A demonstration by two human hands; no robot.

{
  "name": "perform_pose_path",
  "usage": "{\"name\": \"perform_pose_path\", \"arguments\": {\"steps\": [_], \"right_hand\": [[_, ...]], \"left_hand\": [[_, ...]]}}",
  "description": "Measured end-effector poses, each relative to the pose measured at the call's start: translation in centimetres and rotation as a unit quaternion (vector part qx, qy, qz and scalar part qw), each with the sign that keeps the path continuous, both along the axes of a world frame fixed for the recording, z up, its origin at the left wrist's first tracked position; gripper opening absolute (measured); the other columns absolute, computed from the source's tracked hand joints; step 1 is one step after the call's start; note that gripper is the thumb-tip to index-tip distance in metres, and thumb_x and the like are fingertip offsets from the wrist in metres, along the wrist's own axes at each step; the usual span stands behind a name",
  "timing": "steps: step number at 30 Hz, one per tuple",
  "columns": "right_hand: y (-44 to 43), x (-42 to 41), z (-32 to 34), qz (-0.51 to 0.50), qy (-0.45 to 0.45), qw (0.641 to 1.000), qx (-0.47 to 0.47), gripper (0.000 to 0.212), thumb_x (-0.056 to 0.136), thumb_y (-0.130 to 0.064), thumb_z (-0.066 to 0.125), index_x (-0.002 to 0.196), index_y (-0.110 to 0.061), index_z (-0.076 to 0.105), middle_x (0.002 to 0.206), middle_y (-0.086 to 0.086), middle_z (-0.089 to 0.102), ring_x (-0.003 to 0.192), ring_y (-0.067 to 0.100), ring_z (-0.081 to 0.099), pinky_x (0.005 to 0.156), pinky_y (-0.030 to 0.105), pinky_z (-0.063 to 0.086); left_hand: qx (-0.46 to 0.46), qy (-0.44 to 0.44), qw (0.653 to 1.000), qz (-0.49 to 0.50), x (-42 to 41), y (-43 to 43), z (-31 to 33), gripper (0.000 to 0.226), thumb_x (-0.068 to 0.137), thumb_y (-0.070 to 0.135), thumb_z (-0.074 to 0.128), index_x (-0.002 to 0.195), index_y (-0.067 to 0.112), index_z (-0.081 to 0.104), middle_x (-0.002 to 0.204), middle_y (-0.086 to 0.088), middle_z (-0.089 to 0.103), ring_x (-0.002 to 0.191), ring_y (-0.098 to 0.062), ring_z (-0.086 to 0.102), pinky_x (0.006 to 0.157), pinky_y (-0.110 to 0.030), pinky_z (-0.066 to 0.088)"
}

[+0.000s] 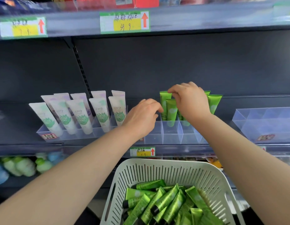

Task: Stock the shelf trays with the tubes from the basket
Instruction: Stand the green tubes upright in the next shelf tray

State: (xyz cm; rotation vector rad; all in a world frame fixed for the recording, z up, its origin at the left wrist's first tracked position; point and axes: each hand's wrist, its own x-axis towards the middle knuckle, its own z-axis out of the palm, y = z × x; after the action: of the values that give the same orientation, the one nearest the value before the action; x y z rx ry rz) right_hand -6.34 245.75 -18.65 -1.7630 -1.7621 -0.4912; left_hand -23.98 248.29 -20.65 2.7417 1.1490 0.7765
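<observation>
**Shelf bay, middle tier: stocking under way**

1. Clear divided tray [171, 135], middle of the shelf [43, 148]. We log a handful of standing green tubes [214, 103], caps down, in its far compartments. The near row of compartments is not yet filled.

2. Green tube [164, 103], upright at the far left of that tray. The right hand [191, 101] pinches its crimped top between thumb and forefinger. We judge this tube is being seated or straightened.

3. Left hand [141, 117], at the tray's left edge, just beside the pinched tube. The fingers are curled toward the tray. We cannot tell whether they grip anything or only steady the wall.

4. White slotted basket [157, 169], near, below the shelf edge. It holds a heap of loose green tubes [167, 202] lying crosswise over one another.

5. Left tray [48, 133], carrying white tubes [81, 116] in two leaning rows. We count this lot as stocked.

6. Right tray [262, 122], clear and divided, with only its partitions showing in the part we see. We judge it awaits stock.

7. Price label [142, 151] on the shelf edge below the middle tray.

**Progress:** we judge the job early. A few green tubes stand in place and most remain in the basket. The middle tray's near row is unfilled, and so, it seems, is the right tray.
</observation>
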Motion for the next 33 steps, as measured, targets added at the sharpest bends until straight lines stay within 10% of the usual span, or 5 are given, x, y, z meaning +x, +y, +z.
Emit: {"name": "perform_pose_path", "arguments": {"steps": [13,33], "right_hand": [[-10.6,-2.9,-14.7,0.044,0.008,0.99,-0.132,0.017,0.087,-0.014,0.063,0.098,-0.024,0.072,0.09,-0.002,0.07,0.089,0.028,0.06,0.07,0.037,0.044],[-10.9,-3.2,-27.2,0.031,-0.122,0.843,-0.522,0.068,0.082,0.003,0.047,0.144,-0.022,0.034,0.14,0.008,0.038,0.128,0.03,0.032,0.106,0.047,0.031]], "left_hand": [[-0.138,0.056,0.989,-0.005,-3.6,-7.3,-12.0,0.023,0.092,0.009,0.057,0.11,0.02,0.065,0.12,0.006,0.058,0.115,-0.015,0.049,0.094,-0.032,0.041],[-0.24,0.121,0.96,0.081,-5.4,-9.1,-23.0,0.042,0.088,0.004,0.063,0.126,0.02,0.055,0.121,0.006,0.057,0.108,-0.01,0.055,0.091,-0.023,0.046]]}}
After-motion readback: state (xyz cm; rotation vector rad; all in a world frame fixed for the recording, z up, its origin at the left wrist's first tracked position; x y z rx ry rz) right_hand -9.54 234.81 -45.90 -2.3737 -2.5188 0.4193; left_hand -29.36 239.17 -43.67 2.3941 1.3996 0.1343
